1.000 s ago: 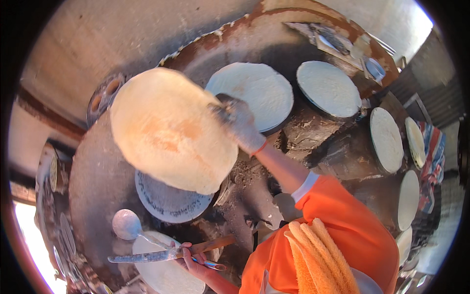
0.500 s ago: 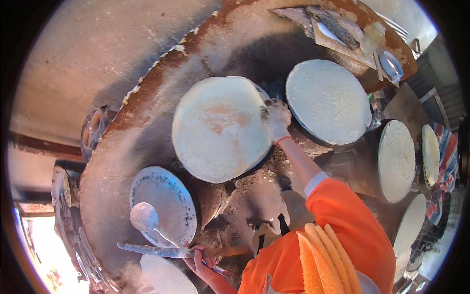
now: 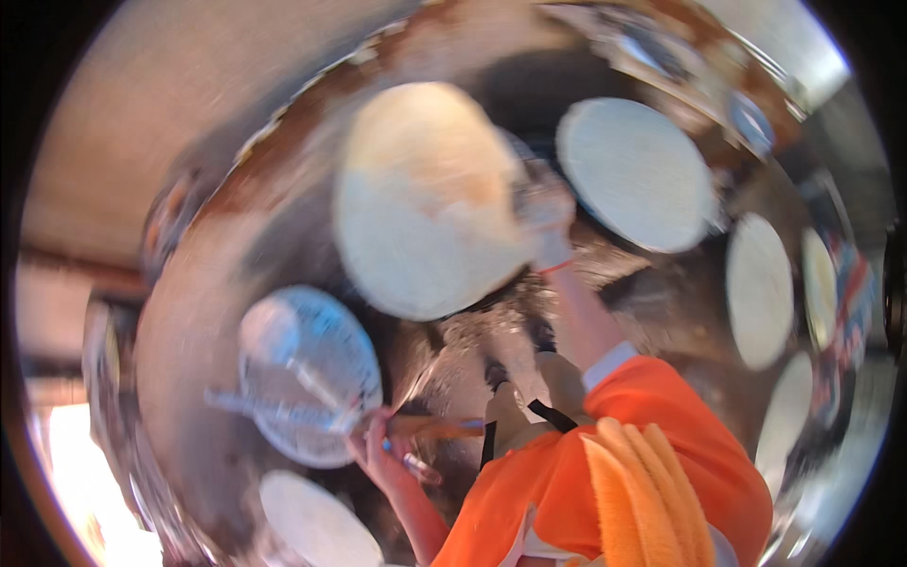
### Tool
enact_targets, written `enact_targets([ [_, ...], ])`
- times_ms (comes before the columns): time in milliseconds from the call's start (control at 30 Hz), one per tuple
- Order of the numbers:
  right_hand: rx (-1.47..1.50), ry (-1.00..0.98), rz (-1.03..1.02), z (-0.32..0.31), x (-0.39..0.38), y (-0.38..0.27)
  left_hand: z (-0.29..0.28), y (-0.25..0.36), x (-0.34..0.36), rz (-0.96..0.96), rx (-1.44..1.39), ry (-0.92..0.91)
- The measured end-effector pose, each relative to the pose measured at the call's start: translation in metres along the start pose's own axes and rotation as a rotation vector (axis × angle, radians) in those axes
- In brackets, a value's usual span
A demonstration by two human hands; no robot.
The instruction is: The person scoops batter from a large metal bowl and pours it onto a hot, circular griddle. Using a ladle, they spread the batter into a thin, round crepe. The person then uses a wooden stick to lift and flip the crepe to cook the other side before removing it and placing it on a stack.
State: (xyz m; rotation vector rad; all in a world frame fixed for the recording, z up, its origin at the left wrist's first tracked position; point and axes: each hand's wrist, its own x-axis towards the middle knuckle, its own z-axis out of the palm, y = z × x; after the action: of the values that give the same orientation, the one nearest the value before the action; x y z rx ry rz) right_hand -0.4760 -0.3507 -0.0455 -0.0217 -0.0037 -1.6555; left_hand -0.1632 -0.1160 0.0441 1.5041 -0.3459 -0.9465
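My right hand [image 3: 546, 215], blurred and pale over the fingers, closes on the right edge of a large round flatbread [image 3: 425, 222]. The flatbread is pale with a browned patch and bulges upward at its far side, over a dark round griddle mostly hidden beneath. My left hand [image 3: 378, 449] is closed around the handles of a ladle [image 3: 271, 331] and a long flat tool with a brown wooden handle [image 3: 436, 427]. The ladle's round bowl hangs over a greyish-blue round griddle [image 3: 333, 326] with dark specks along its rim.
More round griddles covered with pale batter surround me, including one at upper right [image 3: 635, 175] and others at right [image 3: 759, 291] and lower left [image 3: 316, 520]. A curved clay ledge [image 3: 213, 283] runs behind them. Boards and a blue-rimmed cup [image 3: 753, 123] lie at far right.
The flatbread's far edge has risen and its outline has stretched away from me, with my right hand still at its edge. Both held tools have shifted slightly. The view has moved and blurred.
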Motion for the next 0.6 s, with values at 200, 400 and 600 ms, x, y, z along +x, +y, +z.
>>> enact_targets([
  [200, -0.1, 0.233, -0.202, 0.136, -0.084, 0.052, 0.002, 0.005, -0.005, 0.102, 0.075, -0.082],
  [400, -0.293, -0.115, -0.506, 0.142, -0.121, -0.098, 0.061, 0.007, -0.036, 0.091, 0.128, -0.368],
  [600, -0.937, 0.223, -1.08, 0.119, -0.244, -0.314, 0.116, -0.028, -0.072, 0.104, 0.119, -0.75],
])
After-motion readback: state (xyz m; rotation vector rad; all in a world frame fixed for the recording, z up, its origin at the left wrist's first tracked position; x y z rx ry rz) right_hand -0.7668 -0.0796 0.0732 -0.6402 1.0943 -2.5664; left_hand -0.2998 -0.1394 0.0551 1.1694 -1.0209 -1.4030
